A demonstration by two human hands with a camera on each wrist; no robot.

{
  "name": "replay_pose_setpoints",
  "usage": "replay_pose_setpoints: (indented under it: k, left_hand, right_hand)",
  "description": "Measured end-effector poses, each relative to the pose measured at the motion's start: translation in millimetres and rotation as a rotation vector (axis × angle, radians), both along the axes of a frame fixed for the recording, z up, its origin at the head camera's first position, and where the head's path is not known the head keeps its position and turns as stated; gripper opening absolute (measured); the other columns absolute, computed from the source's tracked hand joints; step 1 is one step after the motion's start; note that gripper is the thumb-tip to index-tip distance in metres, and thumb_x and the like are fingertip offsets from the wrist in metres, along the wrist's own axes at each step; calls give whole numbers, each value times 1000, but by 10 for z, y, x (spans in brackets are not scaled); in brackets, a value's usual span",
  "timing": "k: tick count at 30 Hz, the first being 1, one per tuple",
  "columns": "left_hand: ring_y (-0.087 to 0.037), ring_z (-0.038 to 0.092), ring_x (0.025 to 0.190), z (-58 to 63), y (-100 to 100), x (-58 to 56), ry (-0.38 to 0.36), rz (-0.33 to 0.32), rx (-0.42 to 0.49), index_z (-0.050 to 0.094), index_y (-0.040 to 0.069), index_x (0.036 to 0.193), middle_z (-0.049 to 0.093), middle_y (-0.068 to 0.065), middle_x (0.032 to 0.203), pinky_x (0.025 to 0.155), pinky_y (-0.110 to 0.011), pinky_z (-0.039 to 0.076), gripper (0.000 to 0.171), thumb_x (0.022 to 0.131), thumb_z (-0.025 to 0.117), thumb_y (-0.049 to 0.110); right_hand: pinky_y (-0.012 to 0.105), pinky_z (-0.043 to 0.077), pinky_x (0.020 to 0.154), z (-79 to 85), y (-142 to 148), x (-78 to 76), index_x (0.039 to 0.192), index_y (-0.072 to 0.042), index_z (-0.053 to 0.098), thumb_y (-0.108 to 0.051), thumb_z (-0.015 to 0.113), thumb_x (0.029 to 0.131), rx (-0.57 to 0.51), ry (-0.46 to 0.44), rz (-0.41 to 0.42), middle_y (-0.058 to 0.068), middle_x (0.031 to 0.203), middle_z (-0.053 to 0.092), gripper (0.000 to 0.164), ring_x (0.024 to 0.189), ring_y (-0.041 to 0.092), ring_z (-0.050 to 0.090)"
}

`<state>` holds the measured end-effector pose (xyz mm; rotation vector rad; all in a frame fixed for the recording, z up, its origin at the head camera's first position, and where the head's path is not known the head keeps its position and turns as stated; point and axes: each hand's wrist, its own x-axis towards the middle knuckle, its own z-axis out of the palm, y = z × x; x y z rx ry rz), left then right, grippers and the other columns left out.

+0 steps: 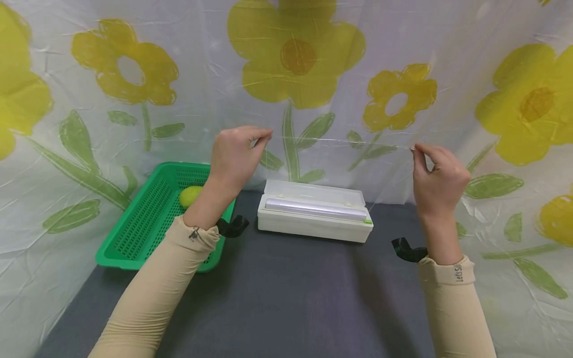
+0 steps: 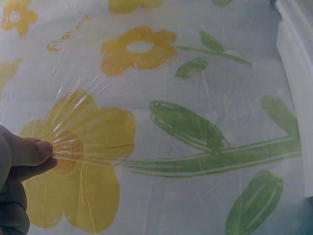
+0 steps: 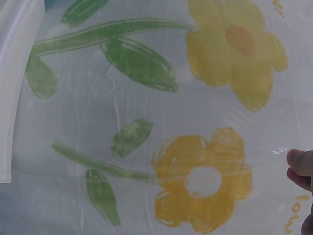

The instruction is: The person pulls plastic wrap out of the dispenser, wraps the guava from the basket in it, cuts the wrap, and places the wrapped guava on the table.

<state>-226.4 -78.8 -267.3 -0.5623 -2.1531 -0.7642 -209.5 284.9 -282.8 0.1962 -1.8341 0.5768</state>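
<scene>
Both my left hand and right hand are pinching cling film spanning taut above the white wrap dispenser; creases are fanning from my left pinch, so even pull is probably mattering most

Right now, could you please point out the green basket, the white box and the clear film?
Green basket (image 1: 149,226), head view: perforated inside.
White box (image 1: 313,228), head view: front wall.
Clear film (image 2: 69,142), left wrist view: creases at its pinched edge.
</scene>
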Motion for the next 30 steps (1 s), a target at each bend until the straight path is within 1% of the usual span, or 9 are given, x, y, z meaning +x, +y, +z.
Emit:
replay_pose_setpoints:
  k: [8,15,16,18,20,22,24,26,30]
  left_hand:
    - [-30,79,94,35,-2,27,21,-1,-2,84,5,111,81,-14,104,82,-45,62,16,96,78,8]
    - [-31,79,92,5,-34,96,28,-15,18,84,4,110,81,-15,103,81,-46,62,16,96,78,8]
    - [-31,79,92,1,-42,118,27,-18,18,84,4,110,81,-14,103,81,-46,62,16,95,79,7]
    - [-31,79,92,-2,-61,173,20,-26,17,84,4,109,81,-14,103,82,-46,62,15,95,79,7]
    - [-30,79,93,-3,-84,233,2,-33,19,84,5,109,81,-14,102,82,-46,62,15,95,79,6]
    - [-30,79,93,-1,-109,303,-16,-43,19,85,4,108,81,-14,101,82,-46,62,15,95,79,7]
    - [-30,80,91,-5,-137,372,-27,-53,19,85,4,107,82,-13,99,80,-46,62,14,95,80,8]
    - [-30,80,89,-10,-165,450,-40,-64,19,85,4,106,82,-13,97,76,-46,62,13,94,80,7]
    - [-29,80,86,-35,-226,602,-68,-73,2,86,5,104,82,-11,96,68,-45,60,13,91,82,5]
  right_hand:
    - [6,27,72,32,4,22,101,5,83,-11,73,101,5,12,-1,23,95,79,18,81,46,75]
    - [8,26,69,-3,-6,114,100,3,84,-11,75,100,-10,41,20,22,94,80,16,69,42,69]
    - [8,26,69,-7,-10,144,99,2,84,-12,75,100,-17,43,21,21,94,80,16,67,39,67]
    - [8,26,67,-17,-20,211,98,1,84,-12,77,99,-33,46,18,20,94,80,15,63,27,61]
    - [9,25,66,-26,-24,288,97,0,85,-13,78,98,-44,45,11,19,92,80,14,63,11,54]
    - [9,24,65,-36,-28,372,95,-1,85,-13,79,97,-41,40,-2,19,90,80,14,66,2,46]
    - [8,23,65,-46,-36,464,94,0,85,-12,80,96,-28,32,-15,19,89,80,13,66,2,45]
    - [8,22,64,-56,-43,561,93,1,85,-10,82,94,-15,31,-23,20,88,79,11,63,7,46]
    - [9,20,63,-82,-39,761,95,0,85,-10,84,93,25,27,-18,19,89,80,10,62,3,44]
